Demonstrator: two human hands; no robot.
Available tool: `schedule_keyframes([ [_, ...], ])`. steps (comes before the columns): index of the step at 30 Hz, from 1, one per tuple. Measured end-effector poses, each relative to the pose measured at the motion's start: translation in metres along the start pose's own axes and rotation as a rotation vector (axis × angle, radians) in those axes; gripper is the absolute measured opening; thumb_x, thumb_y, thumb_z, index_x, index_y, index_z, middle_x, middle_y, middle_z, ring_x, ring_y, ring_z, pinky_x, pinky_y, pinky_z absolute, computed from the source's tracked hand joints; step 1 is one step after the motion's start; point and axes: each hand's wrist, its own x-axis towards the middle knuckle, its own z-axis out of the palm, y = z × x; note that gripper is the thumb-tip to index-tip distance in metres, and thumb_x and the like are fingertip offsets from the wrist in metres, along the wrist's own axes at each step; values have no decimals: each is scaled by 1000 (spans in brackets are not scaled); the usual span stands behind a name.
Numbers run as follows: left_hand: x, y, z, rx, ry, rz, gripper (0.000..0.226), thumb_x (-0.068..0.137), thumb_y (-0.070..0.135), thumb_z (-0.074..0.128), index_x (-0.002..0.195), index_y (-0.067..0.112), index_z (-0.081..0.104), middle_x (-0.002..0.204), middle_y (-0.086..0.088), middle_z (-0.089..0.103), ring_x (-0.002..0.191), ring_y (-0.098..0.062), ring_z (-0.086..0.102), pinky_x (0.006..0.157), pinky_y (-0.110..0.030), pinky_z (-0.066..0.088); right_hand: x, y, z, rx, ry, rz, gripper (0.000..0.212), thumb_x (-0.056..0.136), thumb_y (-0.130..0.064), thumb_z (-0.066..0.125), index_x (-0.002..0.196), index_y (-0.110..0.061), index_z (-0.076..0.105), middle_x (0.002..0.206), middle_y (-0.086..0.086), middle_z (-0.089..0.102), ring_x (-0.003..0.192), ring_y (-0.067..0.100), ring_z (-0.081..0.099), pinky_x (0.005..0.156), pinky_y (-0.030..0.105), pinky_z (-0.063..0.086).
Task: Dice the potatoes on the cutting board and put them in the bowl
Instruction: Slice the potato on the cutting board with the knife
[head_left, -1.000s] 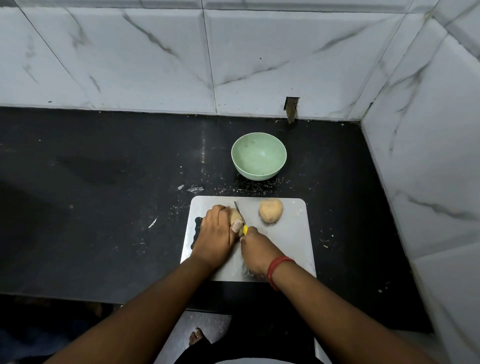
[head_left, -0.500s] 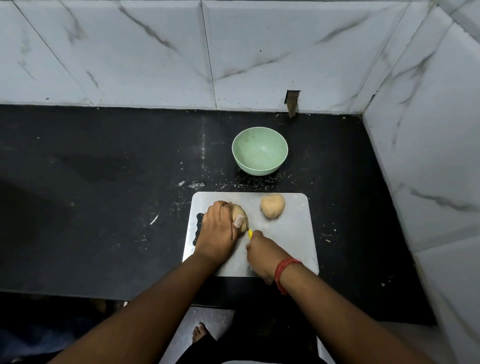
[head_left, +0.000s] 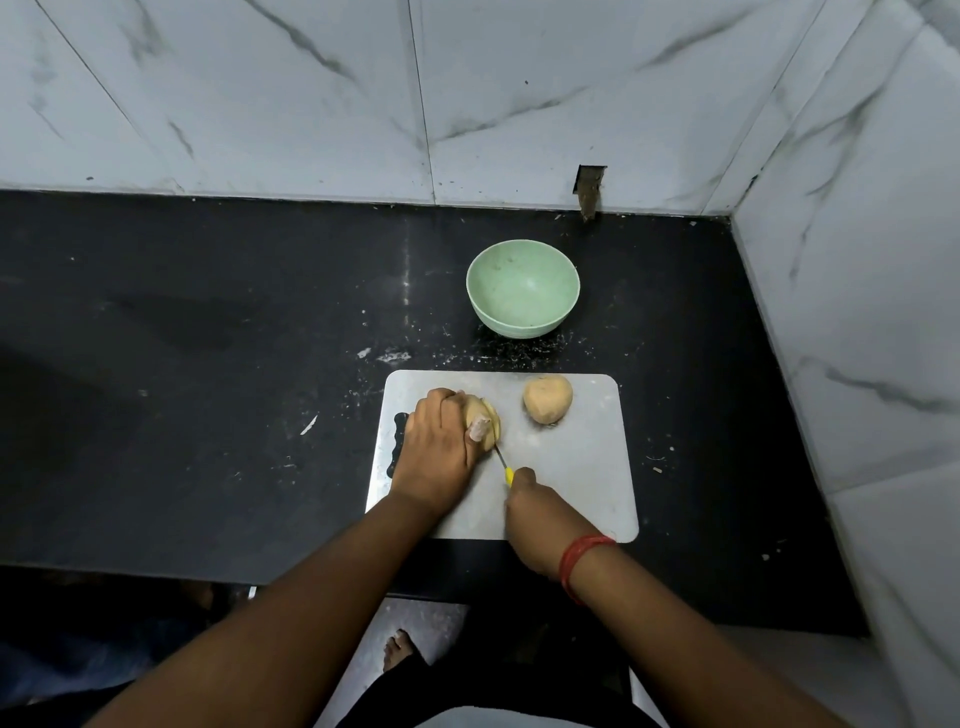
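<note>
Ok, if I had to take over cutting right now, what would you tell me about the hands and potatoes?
Left hand: pressing down on the potato being cut, on the left part of the cutting board.
Right hand: holding the yellow-handled knife, blade against that potato.
Second potato: whole, untouched, near the board's far edge.
Green bowl: empty, on the black counter beyond the board.
Done: first cuts started on one potato, nothing diced.
Left: dice both potatoes, then move the pieces into the bowl.

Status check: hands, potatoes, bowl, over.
Left hand pinning potato on cutting board; right hand holding knife at its near side. Second potato whole. Bowl empty. Nothing in the way.
</note>
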Motion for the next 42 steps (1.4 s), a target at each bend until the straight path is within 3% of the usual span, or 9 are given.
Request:
schedule_keyframes([
  [2,-1,1,-1,-10,1,7,53,108,52,24,125,9,47,120,-13,50,103,-32,50,94,-47,44,-5,6,4,-58,-1,1,32,101,-12,34,131,1,34,73,7,46,59,15,43,47,25,22],
  [5,-1,0,-3,-11,3,17,54,108,54,20,125,10,46,119,-13,50,102,-31,51,92,-48,46,-11,14,3,52,-60,26,30,101,-13,36,129,0,36,100,13,58,87,28,61,52,20,28],
  [9,-1,4,-8,-35,-18,1,69,107,58,15,128,4,52,122,-14,50,106,-31,50,96,-45,42,-25,12,-7,284,-72,30,18,105,-24,34,117,-11,34,89,4,57,45,20,52,39,29,44],
  [11,-1,4,-10,-49,-30,-4,67,107,56,18,130,4,53,125,-13,50,110,-30,50,98,-44,41,-26,6,-17,404,-41,23,18,104,-28,33,114,-14,34,97,8,57,42,21,52,35,29,45],
  [17,-1,0,-13,-172,-28,-64,55,100,44,29,132,9,57,131,-6,51,114,-25,50,101,-39,39,-16,-12,-29,441,12,-56,16,105,-27,32,115,-15,31,78,15,57,27,16,47,31,27,41],
  [26,-2,7,-14,-178,-20,-128,54,96,42,29,126,7,58,125,-9,54,107,-27,50,96,-41,40,-10,-22,-25,374,32,-30,16,103,-15,30,118,-14,29,82,17,58,35,25,53,37,43,51],
  [35,-3,6,-14,-168,2,-96,55,100,48,30,121,7,59,121,-9,56,102,-26,50,92,-41,41,-9,-23,-21,363,42,-45,24,103,-17,32,126,-11,29,81,16,58,33,24,50,32,34,45],
  [40,-3,0,-10,-162,-13,-108,29,98,24,44,118,11,58,119,-5,54,100,-23,49,91,-46,44,0,-23,-18,339,6,-29,30,102,-16,36,131,-8,27,79,13,57,40,25,51,34,34,45],
  [42,-2,-1,-9,-157,-17,-104,24,97,16,50,119,11,58,120,-4,54,101,-22,48,91,-45,44,5,-26,-19,310,12,-34,35,102,-14,36,134,-4,28,90,15,60,60,29,61,51,35,53],
])
